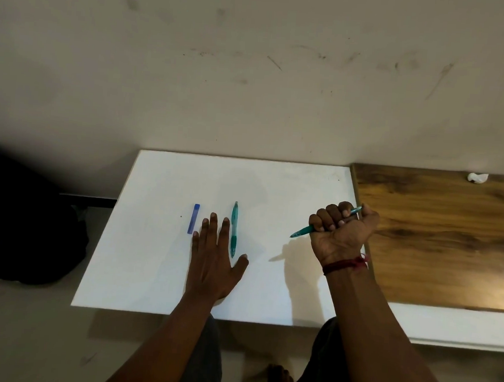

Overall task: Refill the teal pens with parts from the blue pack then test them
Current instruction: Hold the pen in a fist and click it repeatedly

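1. The left hand (215, 257) lies palm down with its fingers straight on the white rectangular tabletop (150, 258).
2. A slim, translucent teal plastic pen (234, 228) lies on the tabletop just beside that hand's index finger, lengthwise away from the person.
3. A small flat blue rectangular pack (193, 218) lies by the little fingertip; whether they touch is unclear.
4. The right hand (342, 227), near the tabletop's right edge, is fisted round a second teal pen (301, 231). Its tip points left and seems raised above the surface.
5. A red thread band (347, 264) circles the right wrist.
6. A brown wood-grain surface (435, 233) adjoins on the right and carries a white crumpled scrap (477, 177).
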